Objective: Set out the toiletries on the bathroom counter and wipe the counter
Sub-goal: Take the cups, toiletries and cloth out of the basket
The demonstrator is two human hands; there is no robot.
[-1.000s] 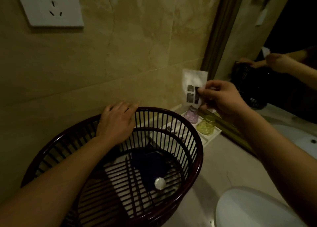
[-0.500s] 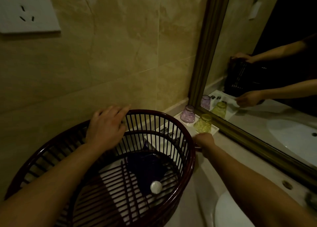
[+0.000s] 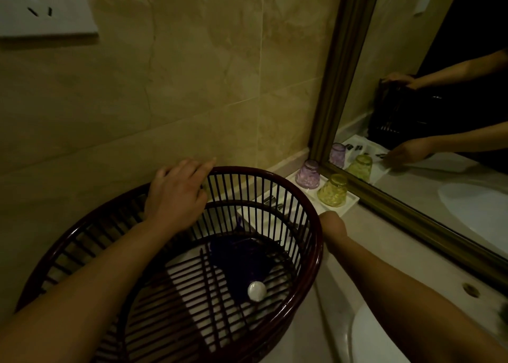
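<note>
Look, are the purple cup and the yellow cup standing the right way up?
No, the purple cup and yellow cup stand upside down on the white tray.

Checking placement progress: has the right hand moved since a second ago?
Yes. The right hand has dropped from above the yellow cup to the white tray behind the basket.

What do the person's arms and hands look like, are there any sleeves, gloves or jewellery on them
Both forearms are bare as far as the frame shows, with no sleeves in view. The left hand wears no glove, ring or watch that can be seen. The right hand is partly hidden behind the basket, with no glove or wristband visible.
</note>
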